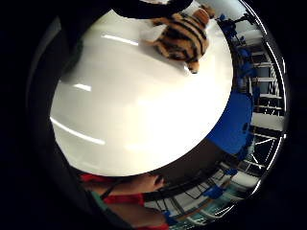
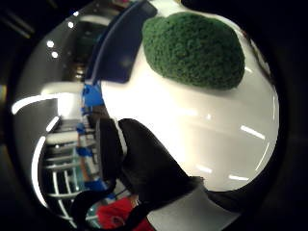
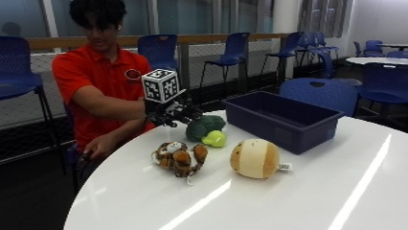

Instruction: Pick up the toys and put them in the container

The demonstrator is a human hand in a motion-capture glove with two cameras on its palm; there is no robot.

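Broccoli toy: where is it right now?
Outside view: the broccoli toy sits on the white table, just under the gloved right hand, between the tiger toy and the blue container.

Outside camera faces the table (image 3: 267, 201); palm cameras look down onto it.

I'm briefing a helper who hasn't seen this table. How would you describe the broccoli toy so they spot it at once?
On the round white table, look beside the dark blue container, on the person's side. The broccoli toy lies there, just under the gloved right hand. It is the only green toy: the tiger is striped orange, the round plush tan and cream.
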